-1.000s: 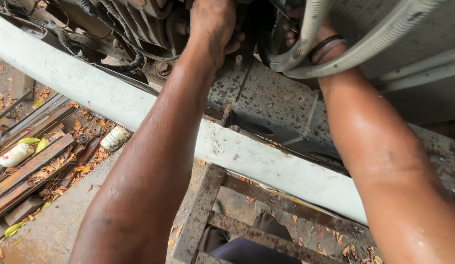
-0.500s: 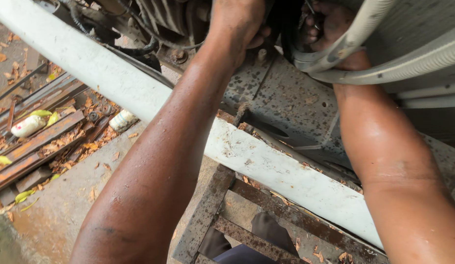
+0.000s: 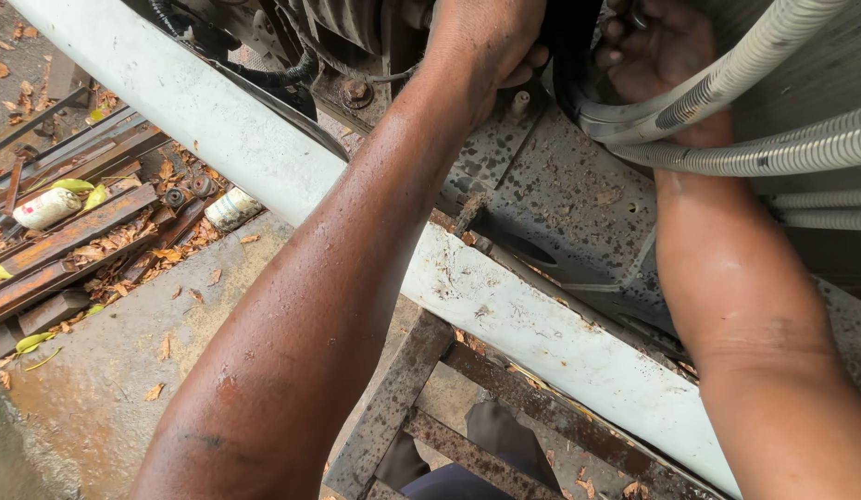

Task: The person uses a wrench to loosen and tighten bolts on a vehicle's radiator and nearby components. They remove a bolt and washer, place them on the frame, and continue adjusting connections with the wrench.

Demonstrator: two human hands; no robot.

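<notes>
Both arms reach over the long white metal edge [image 3: 292, 176] of an opened machine casing, and this edge is the landmark for all places here. Beyond the edge, at the top of the view, the left hand [image 3: 481, 42] rests against a dark greasy motor part [image 3: 343, 23]. Its fingers are curled downward around something at the side of this part, but the thing inside the grip is hidden, so I cannot tell what it holds. To the right of it, also beyond the edge, the right hand [image 3: 657, 56] is pushed behind two grey ribbed hoses [image 3: 754, 148] that curve across the wrist. Its fingers go into the dark space at the top and I cannot tell if they are wide or closed. Between the two hands and the edge lies a dirty speckled base plate [image 3: 560, 194] with a rusty bolt [image 3: 356, 91] on it. On the near side of the edge, below, stands a rusty iron frame [image 3: 393, 398]. To the left of the edge, on the ground, lie rusty rails [image 3: 69, 250] with dry leaves, and two small white bottles [image 3: 47, 207] lie among them.
</notes>
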